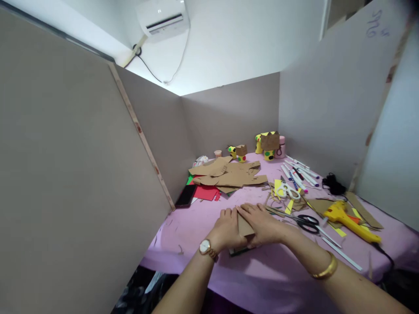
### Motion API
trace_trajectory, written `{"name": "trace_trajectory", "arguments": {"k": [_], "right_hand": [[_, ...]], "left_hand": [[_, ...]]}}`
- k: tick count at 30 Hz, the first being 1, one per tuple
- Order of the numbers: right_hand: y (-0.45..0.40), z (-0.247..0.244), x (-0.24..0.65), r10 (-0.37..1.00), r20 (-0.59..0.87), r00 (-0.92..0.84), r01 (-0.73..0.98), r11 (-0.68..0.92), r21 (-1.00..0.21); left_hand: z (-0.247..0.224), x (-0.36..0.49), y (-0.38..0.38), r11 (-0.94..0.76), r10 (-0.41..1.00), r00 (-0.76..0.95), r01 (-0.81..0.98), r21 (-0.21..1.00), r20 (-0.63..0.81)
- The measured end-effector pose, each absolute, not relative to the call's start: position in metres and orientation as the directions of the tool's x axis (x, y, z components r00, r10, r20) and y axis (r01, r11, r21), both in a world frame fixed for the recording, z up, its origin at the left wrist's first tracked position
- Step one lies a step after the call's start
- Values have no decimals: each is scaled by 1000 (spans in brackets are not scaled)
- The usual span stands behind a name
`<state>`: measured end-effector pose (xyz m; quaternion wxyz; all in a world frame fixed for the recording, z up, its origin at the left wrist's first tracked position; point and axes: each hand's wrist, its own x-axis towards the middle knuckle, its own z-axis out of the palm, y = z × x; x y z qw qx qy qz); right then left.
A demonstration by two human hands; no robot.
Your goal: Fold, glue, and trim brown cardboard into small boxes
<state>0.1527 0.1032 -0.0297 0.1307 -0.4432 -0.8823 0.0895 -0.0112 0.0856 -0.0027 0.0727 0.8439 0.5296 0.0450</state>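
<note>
Near the front edge of the table, a folded piece of brown cardboard (pixel 245 227) sits between my two hands. My left hand (pixel 228 230) presses against its left side, with the fingers pointing away from me. On the other side my right hand (pixel 260 224) grips it, fingers bent over its far end. A dark flat edge shows beneath the cardboard; I cannot make out what it belongs to. Just right of my right hand lie black-handled scissors (pixel 307 223). Farther right rests a yellow glue gun (pixel 352 221) with its cord running off the edge.
Cut cardboard sheets (pixel 225 172) and red paper (pixel 204 192) lie behind my hands, beside a black phone (pixel 186 196). White scissors (pixel 288 191) and several markers (pixel 303 174) are at right. Yellow cardboard figures (pixel 268 146) stand at the back. Grey partitions (pixel 229 115) enclose the table.
</note>
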Motion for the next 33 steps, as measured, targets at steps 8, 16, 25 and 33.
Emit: {"name": "trace_trajectory", "arguments": {"k": [8,16,25,33], "right_hand": [[98,-5,169,797,252,-548,682,601,-417],[87,-18,211,877,478,-56,485,442,-755],[86,-88,178,966,257,-18,225,254,-941],[64,-81,149,956,270,-115,53,277,-959]], "left_hand": [[11,-22,88,-400,906,424,854,333,0],[48,-79,133,-165,979,72,827,538,189],[-5,-62,140,-97,980,-68,660,745,187],[-73,-15,51,-40,993,-88,318,947,72]]}}
